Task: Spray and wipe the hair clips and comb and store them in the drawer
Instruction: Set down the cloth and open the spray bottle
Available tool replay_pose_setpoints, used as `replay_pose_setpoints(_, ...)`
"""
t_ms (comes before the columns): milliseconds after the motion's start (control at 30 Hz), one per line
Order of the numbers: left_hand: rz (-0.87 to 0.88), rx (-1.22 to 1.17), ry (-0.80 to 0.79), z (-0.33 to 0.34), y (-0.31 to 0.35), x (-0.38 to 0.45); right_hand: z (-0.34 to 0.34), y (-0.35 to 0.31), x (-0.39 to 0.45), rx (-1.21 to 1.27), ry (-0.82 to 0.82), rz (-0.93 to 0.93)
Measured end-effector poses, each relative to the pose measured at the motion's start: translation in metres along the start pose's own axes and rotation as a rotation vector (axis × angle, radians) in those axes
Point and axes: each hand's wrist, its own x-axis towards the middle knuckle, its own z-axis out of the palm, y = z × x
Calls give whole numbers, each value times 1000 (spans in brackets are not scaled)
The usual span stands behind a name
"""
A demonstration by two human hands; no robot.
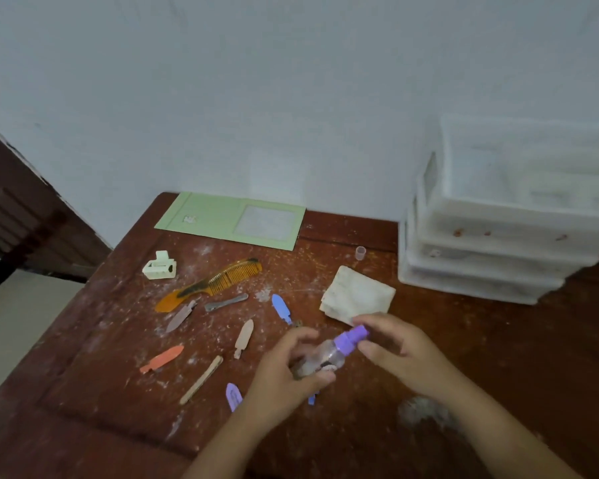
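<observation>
A small clear spray bottle [329, 356] with a purple top lies tilted between my hands above the table. My left hand [284, 371] grips its body. My right hand [391, 347] pinches the purple nozzle end. On the dusty brown table [481, 340] lie an amber comb [211, 283], a white claw clip [159, 266], and several flat clips: grey [226, 302], blue [281, 308], beige [244, 337], orange [162, 358], purple [233, 395]. A folded cream cloth [358, 294] sits just beyond my right hand. The white plastic drawer unit [498, 236] stands at the back right.
A green folder [229, 219] lies at the table's back edge against the white wall. A small clear cap [360, 253] stands near the drawer unit. A wooden stick [201, 379] lies among the clips. A dust patch [422, 409] marks the table by my right forearm.
</observation>
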Motion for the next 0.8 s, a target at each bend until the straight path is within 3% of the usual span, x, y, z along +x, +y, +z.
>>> replay_pose_setpoints(100, -66, -145, -132, 19, 5, -14, 4, 4, -24, 124, 94, 34)
replay_pose_setpoints(200, -118, -306, -148, 29, 7, -26, 6, 6, -43, 159, 226, 90)
replay_pose_setpoints(367, -108, -372, -123, 37, 1, -46, 3, 4, -69, 283, 444, 113)
replay_pose_setpoints(500, -111, -471, -60, 44, -2, -52, 6, -2, -87, 414, 452, 45)
replay_pose_setpoints(800, -93, -417, -60, 50, -5, -57, 14, 6, -97, 519, 516, -63)
